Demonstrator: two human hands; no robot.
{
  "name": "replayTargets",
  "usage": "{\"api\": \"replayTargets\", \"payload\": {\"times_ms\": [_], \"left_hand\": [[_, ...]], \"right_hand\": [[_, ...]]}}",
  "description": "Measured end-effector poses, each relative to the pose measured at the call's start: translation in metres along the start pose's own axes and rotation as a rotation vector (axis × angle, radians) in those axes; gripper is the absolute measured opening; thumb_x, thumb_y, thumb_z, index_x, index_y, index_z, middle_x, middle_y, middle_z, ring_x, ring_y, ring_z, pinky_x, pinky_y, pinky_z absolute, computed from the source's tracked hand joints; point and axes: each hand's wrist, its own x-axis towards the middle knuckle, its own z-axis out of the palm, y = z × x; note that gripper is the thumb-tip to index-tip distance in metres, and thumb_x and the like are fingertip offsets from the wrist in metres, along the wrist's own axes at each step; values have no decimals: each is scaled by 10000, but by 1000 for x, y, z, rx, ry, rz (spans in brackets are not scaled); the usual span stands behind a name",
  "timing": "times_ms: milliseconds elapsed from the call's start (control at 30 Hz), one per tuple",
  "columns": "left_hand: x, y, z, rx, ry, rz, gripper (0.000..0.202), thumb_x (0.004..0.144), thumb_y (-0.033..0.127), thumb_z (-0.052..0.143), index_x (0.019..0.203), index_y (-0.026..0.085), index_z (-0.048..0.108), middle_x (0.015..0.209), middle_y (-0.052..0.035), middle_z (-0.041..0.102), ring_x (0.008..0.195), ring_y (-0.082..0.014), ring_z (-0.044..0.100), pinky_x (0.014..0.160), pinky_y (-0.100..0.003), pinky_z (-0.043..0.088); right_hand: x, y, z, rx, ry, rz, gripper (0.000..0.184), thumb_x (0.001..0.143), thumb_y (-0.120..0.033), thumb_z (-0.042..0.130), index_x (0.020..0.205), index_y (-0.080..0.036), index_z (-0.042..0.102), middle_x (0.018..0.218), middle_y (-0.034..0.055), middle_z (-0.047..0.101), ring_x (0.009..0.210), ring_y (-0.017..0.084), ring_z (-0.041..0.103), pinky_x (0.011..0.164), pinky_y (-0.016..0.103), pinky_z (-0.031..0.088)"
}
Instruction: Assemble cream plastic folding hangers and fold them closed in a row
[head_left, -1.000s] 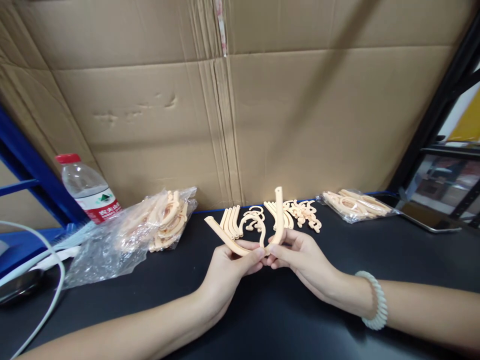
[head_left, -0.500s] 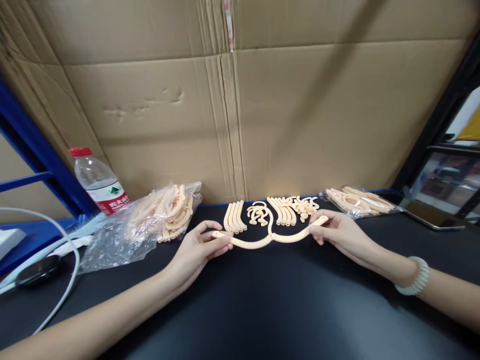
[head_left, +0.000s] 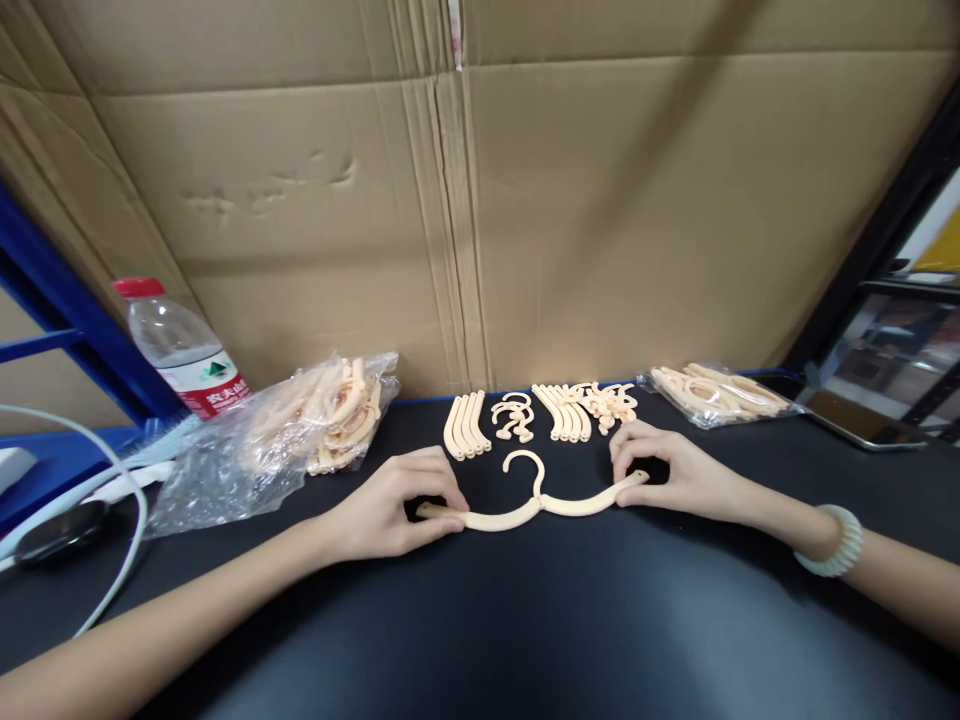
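A cream plastic clothes hanger (head_left: 504, 519) lies low over the black tabletop, its hook pointing away from me and its two curved arms meeting at the middle. My left hand (head_left: 409, 500) pinches the left arm near its end between thumb and fingers. On the other side, my right hand (head_left: 660, 470) grips the tip of the right arm the same way. Behind the hanger sit a row of loose curved hanger arms (head_left: 466, 425), a few loose hooks (head_left: 514, 415), a second row of arms (head_left: 562, 413) and a heap of small parts (head_left: 607, 405).
At the left, a clear plastic bag (head_left: 217, 480) holds more cream parts, beside a red-capped water bottle (head_left: 180, 345) and a white cable (head_left: 124, 460). Another bagged bundle (head_left: 716, 393) and a phone (head_left: 862, 420) lie at the right. Cardboard (head_left: 637, 200) stands behind the table.
Both hands have brought the hanger down and closer to me, and its hook now leans back flat toward the table. My fingers have shifted to grip the arm ends from above.
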Motion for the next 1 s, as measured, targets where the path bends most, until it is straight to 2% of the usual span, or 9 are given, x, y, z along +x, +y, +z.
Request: {"api": "replayTargets", "payload": {"times_ms": [233, 400, 567, 733, 867, 1000], "left_hand": [[-1, 0, 0, -29, 16, -71, 131, 819, 268, 604, 808, 190, 708, 755, -71, 649, 735, -188, 554, 712, -285, 439], [-1, -2, 1, 14, 31, -65, 150, 821, 253, 594, 908, 183, 694, 771, -62, 641, 740, -180, 563, 721, -274, 437], [-1, -3, 2, -15, 55, -100, 169, 801, 273, 609, 913, 184, 700, 781, -61, 641, 737, -180, 571, 707, -272, 448], [2, -3, -1, -76, 233, -251, 205, 826, 340, 571, 877, 189, 700, 824, -54, 677, 753, -185, 602, 709, -270, 465], [5, -9, -2, -196, 350, -416, 250, 808, 399, 583, 913, 197, 685, 804, -31, 676, 749, -184, 606, 677, -262, 468], [6, -19, -2, -331, 414, -502, 272, 763, 395, 621, 932, 185, 652, 750, -19, 650, 724, -176, 603, 662, -265, 479]], "right_hand": [[-2, -4, 3, -102, 17, -64, 166, 789, -373, 679, 755, -210, 680, 860, 65, 579, 877, 219, 543, 815, 369, 434], [-3, -5, 3, -125, 36, -72, 159, 792, -364, 671, 763, -208, 681, 842, 65, 591, 860, 216, 554, 806, 366, 439], [-3, -7, 3, -122, 42, -74, 130, 786, -344, 671, 774, -216, 686, 865, 68, 592, 859, 218, 555, 795, 364, 448], [-3, -7, 0, -102, 115, -44, 112, 830, -321, 617, 843, -228, 678, 880, 65, 623, 856, 220, 560, 801, 379, 448], [-2, -5, 1, -111, 181, -7, 189, 846, -360, 589, 741, -223, 664, 803, 62, 632, 795, 223, 565, 777, 389, 456], [-2, -4, 3, -99, 221, 0, 240, 848, -388, 583, 694, -217, 654, 763, 58, 624, 758, 220, 566, 755, 382, 458]]}}
